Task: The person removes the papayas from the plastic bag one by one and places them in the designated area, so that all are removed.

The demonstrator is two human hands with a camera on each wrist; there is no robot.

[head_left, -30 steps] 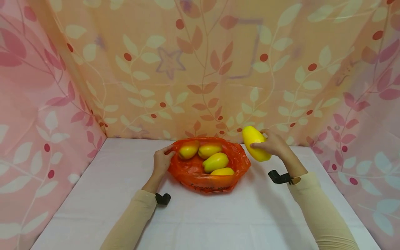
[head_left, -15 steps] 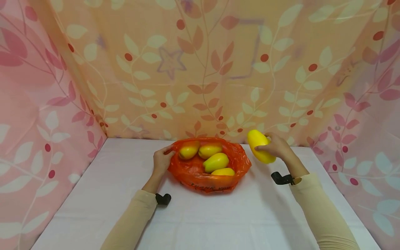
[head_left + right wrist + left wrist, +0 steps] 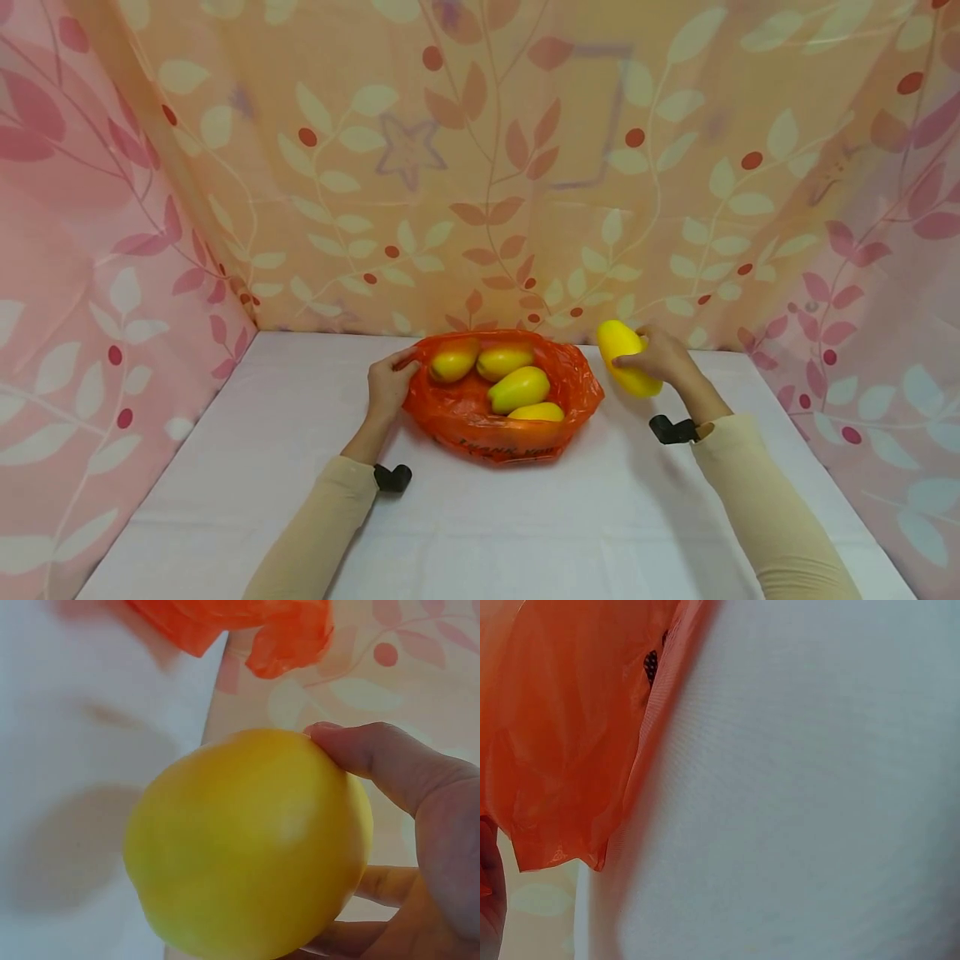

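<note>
An orange plastic bag [image 3: 450,429] with dark print on its front lies mouth-up on the table. Several yellow mangoes [image 3: 519,390] show inside it. My left hand [image 3: 387,392] pinches the bag's left rim; in the left wrist view only a sliver of that hand [image 3: 490,900] appears beside the orange plastic [image 3: 562,750]. Right of the bag, my right hand [image 3: 662,358] holds another yellow mango [image 3: 621,350] above the table, tilted and apart from the bag. The right wrist view has the thumb and fingers curled round this mango [image 3: 247,847].
A white cloth covers the table [image 3: 480,533]. Behind it hangs a leaf-patterned curtain [image 3: 495,242] close to the table's back edge. Pink patterned curtains [image 3: 67,333] stand along both sides. A black wrist mount [image 3: 672,429] sticks out from the right wrist, another from the left.
My right hand has shifted a little right and lower with the mango, farther from the bag. The left hand and the bag have stayed nearly still.
</note>
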